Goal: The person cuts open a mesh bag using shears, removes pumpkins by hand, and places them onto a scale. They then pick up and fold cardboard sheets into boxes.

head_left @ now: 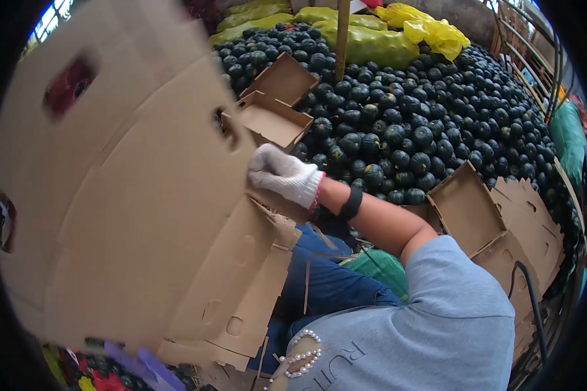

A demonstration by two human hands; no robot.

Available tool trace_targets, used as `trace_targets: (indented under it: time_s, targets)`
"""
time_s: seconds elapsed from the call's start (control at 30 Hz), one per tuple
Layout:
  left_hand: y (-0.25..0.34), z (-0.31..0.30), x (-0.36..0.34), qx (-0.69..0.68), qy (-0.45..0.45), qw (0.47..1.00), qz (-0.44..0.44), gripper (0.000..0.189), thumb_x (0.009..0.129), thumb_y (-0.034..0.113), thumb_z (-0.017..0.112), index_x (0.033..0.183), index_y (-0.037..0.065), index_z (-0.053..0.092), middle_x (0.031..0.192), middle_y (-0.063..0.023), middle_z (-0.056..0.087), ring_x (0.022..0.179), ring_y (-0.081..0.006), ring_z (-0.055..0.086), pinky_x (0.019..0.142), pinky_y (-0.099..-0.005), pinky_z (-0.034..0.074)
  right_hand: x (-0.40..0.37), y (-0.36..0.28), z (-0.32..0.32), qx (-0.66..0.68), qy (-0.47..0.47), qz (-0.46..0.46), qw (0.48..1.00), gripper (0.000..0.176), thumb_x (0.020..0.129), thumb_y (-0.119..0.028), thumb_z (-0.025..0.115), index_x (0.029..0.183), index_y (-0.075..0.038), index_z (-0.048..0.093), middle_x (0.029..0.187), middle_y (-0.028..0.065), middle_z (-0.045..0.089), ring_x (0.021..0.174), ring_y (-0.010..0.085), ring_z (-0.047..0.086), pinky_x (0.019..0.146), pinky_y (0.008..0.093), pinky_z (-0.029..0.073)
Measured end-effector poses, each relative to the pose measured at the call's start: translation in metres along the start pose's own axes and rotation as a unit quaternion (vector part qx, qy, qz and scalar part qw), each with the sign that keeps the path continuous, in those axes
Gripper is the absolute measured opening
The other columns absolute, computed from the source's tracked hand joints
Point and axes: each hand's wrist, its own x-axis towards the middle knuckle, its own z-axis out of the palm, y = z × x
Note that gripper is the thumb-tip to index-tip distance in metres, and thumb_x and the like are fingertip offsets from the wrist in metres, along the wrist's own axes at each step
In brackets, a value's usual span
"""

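Observation:
My right hand point(282, 174) wears a white knitted glove with a red cuff. Its fingers are closed on the right edge of a large flat cardboard sheet point(137, 182), which stands tilted over the left half of the head view. Cut-out handle holes show in the sheet, and its upper part is blurred. Below my glove, another die-cut cardboard piece point(238, 287) with slots and flaps lies at my legs. My left hand does not show.
A big heap of dark green squashes point(404, 124) fills the back. Folded cardboard boxes point(274, 120) rest against it, and an open box point(468, 208) with flat cardboard point(531, 221) lies to the right. Yellow-green sacks point(372, 49) lie behind; a pole point(342, 39) stands among the squashes.

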Motion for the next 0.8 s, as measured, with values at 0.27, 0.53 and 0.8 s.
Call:
trace_targets:
  time_s: [0.27, 0.53, 0.8]
  targets:
    - [-0.082, -0.032, -0.023, 0.004, 0.006, 0.984, -0.181, 0.04, 0.099, 0.05, 0.054, 0.108, 0.011, 0.063, 0.117, -0.0097, 0.058, 0.103, -0.0266, 0.057, 0.084, -0.0451, 0.051, -0.016, -0.053, -0.01, 0.353, -0.157, -0.042, 0.921, 0.056, 0.1, -0.046, 0.058, 0.141, -0.007, 0.053, 0.12, 0.0036, 0.061, 0.108, 0.0118, 0.058, 0.093, 0.0301, 0.048]
    - [-0.049, -0.023, -0.096, 0.257, -0.413, 0.864, 0.132, 0.037, 0.091, 0.019, 0.07, 0.12, -0.001, 0.061, 0.098, -0.0091, 0.066, 0.089, -0.0227, 0.062, 0.078, -0.0361, 0.05, -0.081, -0.023, 0.008, -0.334, -0.349, -0.236, 0.843, 0.035, 0.083, -0.042, 0.073, 0.092, -0.01, 0.063, 0.098, 0.0145, 0.057, 0.093, 0.0372, 0.061, 0.075, 0.0482, 0.053]
    - [-0.094, 0.017, -0.134, -0.215, -0.128, 0.89, -0.381, 0.047, 0.105, 0.032, 0.047, 0.142, 0.003, 0.048, 0.143, -0.0199, 0.049, 0.129, -0.0309, 0.048, 0.107, -0.0442, 0.04, -0.094, -0.035, 0.042, -0.118, -0.175, 0.132, 0.968, 0.069, 0.086, -0.042, 0.074, 0.137, -0.001, 0.053, 0.126, 0.0261, 0.06, 0.116, 0.035, 0.061, 0.094, 0.0425, 0.05]
